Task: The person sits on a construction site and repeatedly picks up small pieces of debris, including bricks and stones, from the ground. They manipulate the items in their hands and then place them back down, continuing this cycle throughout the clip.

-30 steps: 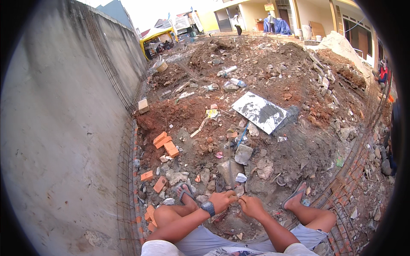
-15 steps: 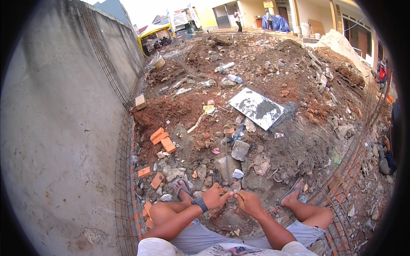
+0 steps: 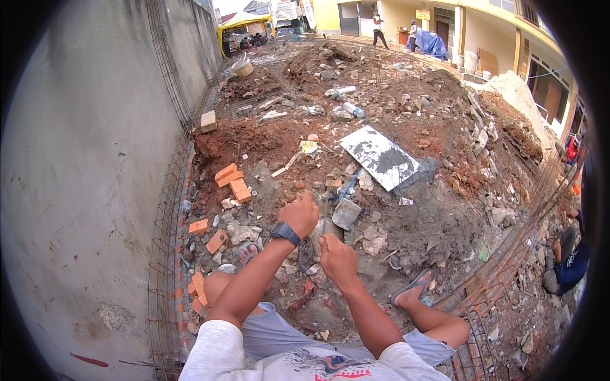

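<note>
My left hand [image 3: 300, 214], with a dark watch [image 3: 285, 233] on its wrist, is raised over the rubble between my knees, its fingers closed. My right hand [image 3: 338, 259] is closed too, lower and a little to the right, thumb pressed to the fingers. Whatever they pinch is too thin or hidden to make out. Beneath and just beyond them lie a grey stone block [image 3: 346, 214] and other broken stones. A white board [image 3: 380, 157] smeared with grey mortar rests farther off, a blue strip [image 3: 350, 184] at its near corner.
Orange bricks [image 3: 240, 190] lie to the left, near a tall concrete wall [image 3: 95, 178]. Rebar cages run along the wall and along the right side [image 3: 508, 267]. Mounds of soil and rubble rise ahead. A person [image 3: 379, 32] stands far back; another crouches at the right edge [image 3: 572, 263].
Both hands have moved up and forward, away from my body. They were together at the fingertips and are now apart, the left one higher. The view has shifted slightly.
</note>
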The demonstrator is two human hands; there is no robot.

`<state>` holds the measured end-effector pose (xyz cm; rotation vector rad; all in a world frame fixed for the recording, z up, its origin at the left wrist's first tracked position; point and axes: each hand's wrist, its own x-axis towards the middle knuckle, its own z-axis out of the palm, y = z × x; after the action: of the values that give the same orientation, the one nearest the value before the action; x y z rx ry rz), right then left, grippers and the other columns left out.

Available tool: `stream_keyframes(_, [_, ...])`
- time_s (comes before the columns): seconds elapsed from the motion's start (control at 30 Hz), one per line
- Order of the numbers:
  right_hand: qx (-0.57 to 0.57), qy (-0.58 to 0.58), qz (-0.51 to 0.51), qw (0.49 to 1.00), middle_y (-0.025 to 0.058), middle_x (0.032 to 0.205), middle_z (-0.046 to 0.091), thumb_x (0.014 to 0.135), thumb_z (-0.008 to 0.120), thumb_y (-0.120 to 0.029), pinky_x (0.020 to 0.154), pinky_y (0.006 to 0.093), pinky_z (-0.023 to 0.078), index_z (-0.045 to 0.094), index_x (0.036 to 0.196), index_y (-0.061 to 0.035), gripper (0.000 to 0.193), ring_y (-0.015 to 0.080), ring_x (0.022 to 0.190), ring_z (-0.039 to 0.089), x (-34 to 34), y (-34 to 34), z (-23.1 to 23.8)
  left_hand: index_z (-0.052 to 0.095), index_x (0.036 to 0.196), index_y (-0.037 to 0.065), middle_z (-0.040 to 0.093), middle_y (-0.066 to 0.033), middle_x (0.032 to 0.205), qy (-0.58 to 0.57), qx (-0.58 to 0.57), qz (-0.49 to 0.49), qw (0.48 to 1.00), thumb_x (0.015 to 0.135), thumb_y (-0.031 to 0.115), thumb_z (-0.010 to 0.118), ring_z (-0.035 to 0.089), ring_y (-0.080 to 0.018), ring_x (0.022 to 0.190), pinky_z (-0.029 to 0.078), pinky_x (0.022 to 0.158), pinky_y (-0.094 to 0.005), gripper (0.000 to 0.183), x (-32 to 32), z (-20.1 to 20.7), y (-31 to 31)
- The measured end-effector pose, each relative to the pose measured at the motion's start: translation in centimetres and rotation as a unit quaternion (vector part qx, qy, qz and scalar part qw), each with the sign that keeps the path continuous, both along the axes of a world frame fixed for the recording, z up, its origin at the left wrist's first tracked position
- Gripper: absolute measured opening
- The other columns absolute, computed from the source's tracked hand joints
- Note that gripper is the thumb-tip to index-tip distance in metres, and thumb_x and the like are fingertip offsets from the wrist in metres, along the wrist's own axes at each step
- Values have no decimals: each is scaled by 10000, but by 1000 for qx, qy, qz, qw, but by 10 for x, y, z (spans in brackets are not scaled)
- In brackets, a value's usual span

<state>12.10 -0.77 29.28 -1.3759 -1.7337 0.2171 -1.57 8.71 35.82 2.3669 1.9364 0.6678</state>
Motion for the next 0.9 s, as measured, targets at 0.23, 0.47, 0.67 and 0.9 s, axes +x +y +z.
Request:
stream_keyframes(0.23, [-350, 26, 197, 915, 139, 717, 649, 1018, 633, -315, 631, 435, 503, 670, 1027, -17, 301, 283, 668, 657, 42, 1, -164, 621, 1240, 81, 739, -267, 960, -53, -184, -63, 979, 966, 308, 539, 716, -476, 911, 558, 812, -604, 365, 35, -225, 9])
stream_keyframes(0.47, [-298, 125, -84, 943, -69, 627, 453, 1069, 615, -310, 528, 262, 300, 710, 970, -62, 284, 68, 533, 365, 72, -32, -248, 673, 1210, 110, 734, -263, 1032, -131, -240, -49, 961, 965, 308, 527, 696, -468, 1002, 532, 897, -584, 347, 62, -262, 2])
stream_keyframes(0.67, [-443, 641, 122, 615, 36, 673, 610, 1039, 641, -306, 549, 342, 424, 740, 925, -16, 327, 150, 543, 524, 78, 8, -200, 678, 1212, 124, 736, -237, 1058, -216, -257, -44, 941, 970, 340, 514, 684, -450, 1047, 527, 912, -564, 364, 17, -305, 22])
stream_keyframes(0.9, [-469, 278, 159, 823, 78, 785, 686, 1045, 627, -322, 587, 397, 486, 743, 985, -15, 334, 217, 594, 592, 70, 16, -196, 683, 1149, 95, 737, -246, 1063, -237, -228, -56, 943, 973, 335, 519, 690, -450, 1030, 533, 890, -562, 340, 0, -310, 33])
